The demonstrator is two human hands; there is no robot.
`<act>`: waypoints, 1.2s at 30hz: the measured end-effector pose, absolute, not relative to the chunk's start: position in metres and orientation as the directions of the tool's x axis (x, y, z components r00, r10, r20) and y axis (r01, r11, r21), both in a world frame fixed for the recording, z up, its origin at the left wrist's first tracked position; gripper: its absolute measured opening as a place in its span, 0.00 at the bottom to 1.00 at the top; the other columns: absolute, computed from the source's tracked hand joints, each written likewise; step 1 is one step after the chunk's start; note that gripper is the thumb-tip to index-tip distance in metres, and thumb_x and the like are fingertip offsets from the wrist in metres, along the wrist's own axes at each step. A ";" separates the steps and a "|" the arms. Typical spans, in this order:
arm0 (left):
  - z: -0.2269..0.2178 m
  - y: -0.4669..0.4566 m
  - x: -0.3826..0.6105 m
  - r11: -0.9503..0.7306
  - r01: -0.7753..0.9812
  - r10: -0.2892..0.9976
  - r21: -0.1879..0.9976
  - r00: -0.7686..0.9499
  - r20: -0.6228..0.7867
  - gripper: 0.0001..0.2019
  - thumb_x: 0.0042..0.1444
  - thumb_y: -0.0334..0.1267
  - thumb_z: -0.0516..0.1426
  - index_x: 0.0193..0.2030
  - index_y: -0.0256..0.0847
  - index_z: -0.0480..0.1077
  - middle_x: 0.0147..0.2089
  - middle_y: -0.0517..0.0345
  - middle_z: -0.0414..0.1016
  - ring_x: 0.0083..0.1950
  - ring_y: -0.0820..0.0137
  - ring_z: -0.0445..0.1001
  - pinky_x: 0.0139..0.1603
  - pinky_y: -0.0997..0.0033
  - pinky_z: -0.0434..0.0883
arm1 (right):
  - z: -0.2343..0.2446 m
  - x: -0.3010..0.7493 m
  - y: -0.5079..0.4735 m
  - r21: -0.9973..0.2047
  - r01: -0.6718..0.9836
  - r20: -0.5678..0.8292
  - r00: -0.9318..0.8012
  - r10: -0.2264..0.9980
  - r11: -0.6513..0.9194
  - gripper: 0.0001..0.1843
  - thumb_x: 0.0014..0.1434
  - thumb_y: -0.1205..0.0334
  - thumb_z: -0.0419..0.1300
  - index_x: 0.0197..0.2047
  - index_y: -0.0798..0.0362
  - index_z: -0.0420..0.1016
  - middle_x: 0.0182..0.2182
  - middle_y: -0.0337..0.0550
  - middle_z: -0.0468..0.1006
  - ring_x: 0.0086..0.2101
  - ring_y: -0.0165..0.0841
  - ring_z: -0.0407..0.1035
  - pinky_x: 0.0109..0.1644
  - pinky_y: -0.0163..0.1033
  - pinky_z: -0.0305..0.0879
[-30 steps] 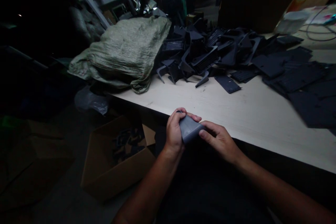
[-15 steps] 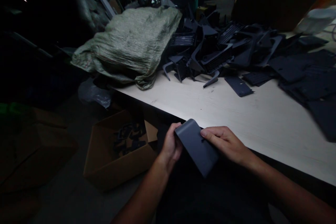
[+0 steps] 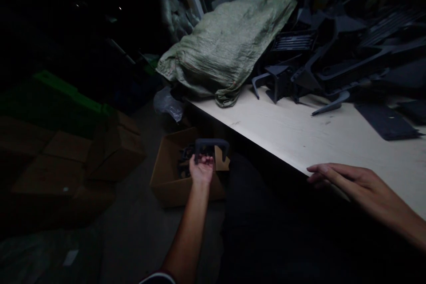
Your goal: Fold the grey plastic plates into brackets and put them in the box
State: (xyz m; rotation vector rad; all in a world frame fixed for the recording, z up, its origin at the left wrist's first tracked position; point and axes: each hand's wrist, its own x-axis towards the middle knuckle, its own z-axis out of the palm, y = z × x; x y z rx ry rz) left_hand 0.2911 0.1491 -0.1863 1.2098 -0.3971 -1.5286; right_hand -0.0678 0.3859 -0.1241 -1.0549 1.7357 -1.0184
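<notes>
Gripping plastic bracket [image 3: 212, 144] in left hand [image 3: 201, 169] above carton [image 3: 169, 182]

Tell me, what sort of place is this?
Probably a small workshop or parts-sorting room for moulded plastic: a long pale workbench is heaped with dark moulded plastic parts, a green woven sack lies beside them, and a cardboard box on the floor holds more.
</notes>
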 end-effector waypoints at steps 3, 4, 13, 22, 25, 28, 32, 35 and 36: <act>-0.231 0.135 0.302 -0.403 0.269 -0.866 0.875 0.197 -0.459 0.22 0.73 0.54 0.47 0.35 0.41 0.69 0.27 0.62 0.68 0.31 0.71 0.74 0.42 0.67 0.76 | -0.125 -0.076 0.389 -0.911 -0.221 -0.261 -0.350 -0.900 0.349 0.35 0.58 0.24 0.60 0.47 0.45 0.88 0.43 0.50 0.86 0.44 0.51 0.81 0.54 0.56 0.78; -0.247 0.135 0.300 -0.439 0.159 -0.866 0.884 0.189 -0.464 0.22 0.72 0.55 0.50 0.38 0.39 0.70 0.29 0.61 0.70 0.32 0.70 0.74 0.41 0.65 0.76 | -0.124 -0.077 0.390 -0.906 -0.223 -0.267 -0.358 -0.895 0.359 0.35 0.58 0.23 0.60 0.47 0.44 0.88 0.43 0.50 0.86 0.44 0.51 0.81 0.56 0.56 0.78; -0.314 0.117 0.250 -0.282 -0.652 -0.841 0.704 -0.186 -0.508 0.16 0.65 0.50 0.64 0.44 0.37 0.74 0.46 0.53 0.77 0.45 0.64 0.76 0.49 0.58 0.76 | -0.105 -0.085 0.390 -0.827 -0.159 -0.419 -0.466 -0.779 0.539 0.47 0.34 0.13 0.64 0.38 0.47 0.89 0.40 0.53 0.86 0.43 0.55 0.81 0.62 0.58 0.74; -0.308 0.096 0.248 -0.271 -0.733 -0.708 0.624 -0.288 -0.645 0.13 0.70 0.46 0.60 0.46 0.36 0.73 0.37 0.59 0.75 0.31 0.74 0.72 0.31 0.72 0.74 | -0.119 -0.092 0.388 -0.844 -0.001 -0.451 -0.541 -0.710 0.537 0.42 0.26 0.24 0.74 0.35 0.51 0.89 0.38 0.56 0.86 0.36 0.49 0.81 0.44 0.45 0.82; -0.295 0.117 0.258 -0.289 -0.699 -0.697 0.654 -0.315 -0.644 0.14 0.70 0.47 0.59 0.41 0.36 0.72 0.31 0.63 0.70 0.25 0.76 0.66 0.26 0.75 0.68 | -0.129 -0.100 0.394 -0.866 0.029 -0.448 -0.485 -0.751 0.498 0.40 0.34 0.26 0.75 0.38 0.52 0.89 0.35 0.55 0.85 0.34 0.47 0.80 0.40 0.43 0.81; -0.275 0.150 0.274 -0.268 -0.643 -0.706 0.718 -0.376 -0.600 0.20 0.67 0.51 0.61 0.30 0.39 0.66 0.24 0.68 0.61 0.22 0.78 0.58 0.23 0.76 0.60 | -0.132 -0.105 0.402 -0.905 -0.020 -0.382 -0.406 -0.830 0.426 0.35 0.50 0.28 0.71 0.43 0.54 0.87 0.33 0.52 0.84 0.31 0.41 0.78 0.38 0.42 0.78; -0.250 0.177 0.290 -0.201 -0.549 -0.754 0.811 -0.442 -0.486 0.36 0.40 0.75 0.65 0.19 0.43 0.57 0.20 0.68 0.53 0.24 0.76 0.53 0.25 0.74 0.51 | -0.125 -0.106 0.404 -0.930 0.004 -0.349 -0.334 -0.876 0.369 0.33 0.58 0.30 0.68 0.41 0.57 0.84 0.31 0.51 0.82 0.28 0.37 0.74 0.34 0.41 0.73; -0.237 0.180 0.283 -0.173 -0.511 -0.776 0.842 -0.456 -0.436 0.39 0.29 0.81 0.62 0.19 0.44 0.55 0.20 0.68 0.51 0.24 0.75 0.52 0.25 0.73 0.50 | -0.120 -0.117 0.396 -0.940 -0.129 -0.249 -0.370 -0.895 0.315 0.31 0.61 0.33 0.66 0.40 0.57 0.83 0.32 0.49 0.81 0.30 0.36 0.74 0.34 0.40 0.71; -0.233 0.182 0.279 -0.185 -0.510 -0.775 0.840 -0.450 -0.444 0.39 0.31 0.82 0.61 0.20 0.45 0.56 0.20 0.68 0.52 0.23 0.75 0.52 0.24 0.73 0.50 | -0.117 -0.124 0.392 -0.929 -0.226 -0.185 -0.405 -0.895 0.294 0.30 0.63 0.34 0.64 0.41 0.56 0.84 0.33 0.49 0.82 0.31 0.37 0.75 0.35 0.40 0.71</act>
